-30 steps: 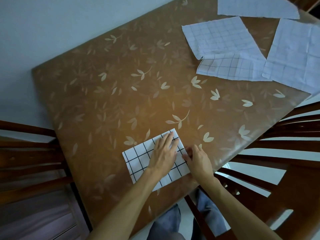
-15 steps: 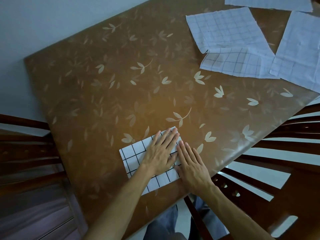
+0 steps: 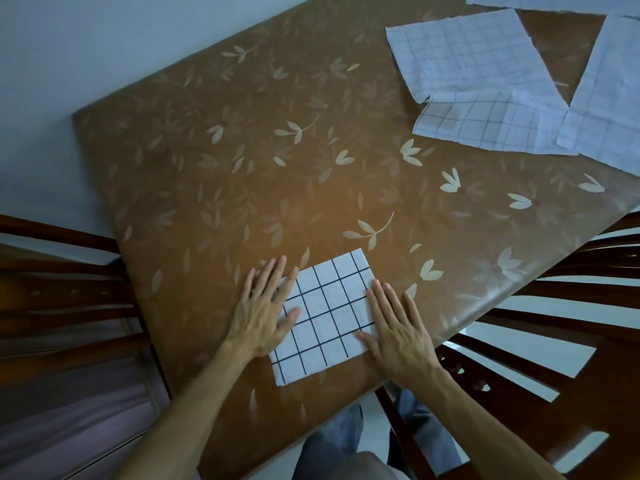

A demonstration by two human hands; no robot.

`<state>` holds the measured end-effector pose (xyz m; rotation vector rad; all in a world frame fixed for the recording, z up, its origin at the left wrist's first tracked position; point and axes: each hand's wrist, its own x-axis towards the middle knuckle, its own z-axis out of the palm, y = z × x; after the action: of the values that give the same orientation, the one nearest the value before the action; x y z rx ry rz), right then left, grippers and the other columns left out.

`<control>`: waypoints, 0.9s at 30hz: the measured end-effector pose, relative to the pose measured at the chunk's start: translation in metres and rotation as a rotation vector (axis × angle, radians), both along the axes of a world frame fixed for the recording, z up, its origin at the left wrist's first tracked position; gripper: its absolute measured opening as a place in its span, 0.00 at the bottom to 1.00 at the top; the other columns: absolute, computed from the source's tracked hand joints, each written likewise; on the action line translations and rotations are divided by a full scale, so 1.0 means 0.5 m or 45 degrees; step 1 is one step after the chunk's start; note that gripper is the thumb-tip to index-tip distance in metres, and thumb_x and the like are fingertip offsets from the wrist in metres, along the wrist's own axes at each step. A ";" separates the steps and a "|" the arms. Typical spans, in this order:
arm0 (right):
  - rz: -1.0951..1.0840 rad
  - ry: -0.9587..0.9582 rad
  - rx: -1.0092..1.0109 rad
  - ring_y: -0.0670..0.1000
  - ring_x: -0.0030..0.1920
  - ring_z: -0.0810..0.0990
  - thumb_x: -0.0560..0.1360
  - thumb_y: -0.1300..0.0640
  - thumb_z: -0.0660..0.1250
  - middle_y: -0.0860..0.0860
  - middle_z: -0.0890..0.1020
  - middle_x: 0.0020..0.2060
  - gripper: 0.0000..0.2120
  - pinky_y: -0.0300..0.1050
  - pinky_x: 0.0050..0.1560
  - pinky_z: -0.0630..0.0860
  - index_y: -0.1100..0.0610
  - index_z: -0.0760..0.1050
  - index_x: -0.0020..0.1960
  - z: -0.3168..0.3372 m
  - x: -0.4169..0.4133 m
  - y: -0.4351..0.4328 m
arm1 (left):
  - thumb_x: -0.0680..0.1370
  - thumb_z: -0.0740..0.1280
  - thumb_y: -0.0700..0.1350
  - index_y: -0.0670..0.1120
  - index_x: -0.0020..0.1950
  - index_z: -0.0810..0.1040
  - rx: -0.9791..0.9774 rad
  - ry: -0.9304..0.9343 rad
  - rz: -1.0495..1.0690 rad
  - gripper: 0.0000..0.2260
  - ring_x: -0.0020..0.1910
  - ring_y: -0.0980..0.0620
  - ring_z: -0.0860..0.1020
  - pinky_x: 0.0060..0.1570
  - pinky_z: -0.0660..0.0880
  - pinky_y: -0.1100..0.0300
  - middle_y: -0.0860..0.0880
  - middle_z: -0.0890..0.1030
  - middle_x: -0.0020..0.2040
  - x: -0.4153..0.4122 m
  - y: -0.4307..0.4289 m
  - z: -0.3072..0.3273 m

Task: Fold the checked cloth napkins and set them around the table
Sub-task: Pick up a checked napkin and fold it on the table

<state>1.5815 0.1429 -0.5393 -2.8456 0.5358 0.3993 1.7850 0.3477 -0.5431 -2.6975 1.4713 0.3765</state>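
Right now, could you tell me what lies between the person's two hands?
In the head view, the folded checked napkin spans the gap between the left hand and right hand, both pressed flat on its edges.

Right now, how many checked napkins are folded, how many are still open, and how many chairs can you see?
Folded checked napkin: 1
Unfolded checked napkins: 4, though the overlapping pile makes that uncertain
Wooden chairs: 2
Total: 7
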 end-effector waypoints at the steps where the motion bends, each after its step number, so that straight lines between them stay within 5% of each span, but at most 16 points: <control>1: -0.001 0.003 0.001 0.52 0.79 0.46 0.81 0.36 0.43 0.52 0.48 0.79 0.35 0.57 0.75 0.51 0.58 0.47 0.80 0.002 0.001 0.000 | 0.82 0.48 0.61 0.48 0.82 0.44 0.014 -0.017 0.022 0.32 0.81 0.46 0.43 0.77 0.50 0.41 0.45 0.43 0.82 0.000 0.013 0.002; 6: -0.065 -0.050 0.069 0.54 0.79 0.48 0.80 0.40 0.49 0.54 0.52 0.79 0.35 0.55 0.76 0.48 0.59 0.52 0.79 0.017 0.009 0.013 | 0.82 0.51 0.57 0.42 0.81 0.51 0.002 -0.058 -0.020 0.31 0.81 0.43 0.47 0.77 0.51 0.42 0.40 0.48 0.81 -0.013 0.011 0.016; 8: -0.130 -0.112 0.115 0.56 0.78 0.54 0.79 0.43 0.54 0.55 0.57 0.78 0.32 0.53 0.77 0.52 0.59 0.59 0.77 0.026 0.024 0.017 | 0.81 0.54 0.54 0.43 0.79 0.59 -0.096 0.000 0.003 0.29 0.79 0.42 0.55 0.76 0.57 0.43 0.39 0.56 0.80 -0.017 -0.014 0.023; 11: -0.233 -0.223 0.163 0.57 0.72 0.65 0.77 0.51 0.64 0.55 0.68 0.72 0.22 0.53 0.70 0.64 0.58 0.69 0.69 0.039 0.049 0.013 | 0.80 0.61 0.49 0.43 0.67 0.74 -0.332 -0.003 0.102 0.18 0.63 0.42 0.72 0.63 0.71 0.45 0.42 0.74 0.65 -0.018 -0.064 0.034; 15: -0.324 -0.258 0.183 0.59 0.58 0.75 0.71 0.58 0.73 0.56 0.75 0.59 0.19 0.53 0.59 0.74 0.59 0.77 0.60 0.050 0.071 -0.001 | 0.78 0.68 0.49 0.45 0.67 0.75 -0.310 0.071 0.144 0.18 0.50 0.44 0.75 0.53 0.73 0.51 0.45 0.76 0.53 -0.010 -0.134 0.057; 19: -0.387 -0.196 0.225 0.58 0.54 0.74 0.70 0.58 0.75 0.56 0.74 0.57 0.26 0.50 0.56 0.73 0.58 0.72 0.66 0.062 0.089 -0.007 | 0.78 0.67 0.55 0.50 0.67 0.72 -0.110 0.319 0.180 0.20 0.52 0.46 0.78 0.51 0.73 0.53 0.48 0.81 0.54 0.010 -0.201 0.082; 22: -0.405 -0.218 0.266 0.57 0.55 0.74 0.71 0.57 0.75 0.55 0.74 0.57 0.30 0.48 0.55 0.71 0.58 0.67 0.70 0.067 0.088 -0.011 | 0.76 0.68 0.54 0.47 0.56 0.76 -0.031 0.553 0.252 0.14 0.44 0.46 0.78 0.42 0.74 0.55 0.49 0.81 0.45 0.013 -0.238 0.102; 25: -0.477 -0.232 0.363 0.57 0.59 0.72 0.71 0.53 0.75 0.55 0.72 0.61 0.35 0.48 0.59 0.70 0.57 0.62 0.73 0.077 0.080 -0.017 | 0.76 0.70 0.51 0.41 0.42 0.71 -0.090 0.770 0.321 0.14 0.33 0.49 0.69 0.33 0.64 0.56 0.47 0.71 0.34 0.011 -0.249 0.115; 27: -0.597 -0.283 0.520 0.56 0.64 0.70 0.70 0.48 0.76 0.54 0.70 0.64 0.41 0.50 0.63 0.69 0.57 0.59 0.75 0.085 0.077 -0.027 | 0.77 0.71 0.49 0.44 0.47 0.79 -0.251 1.116 0.479 0.09 0.37 0.50 0.78 0.39 0.73 0.56 0.49 0.81 0.39 0.024 -0.240 0.119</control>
<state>1.6200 0.1293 -0.4967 -2.2463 0.9227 0.0885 1.7968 0.2275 -0.4837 -3.1282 1.1001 1.6812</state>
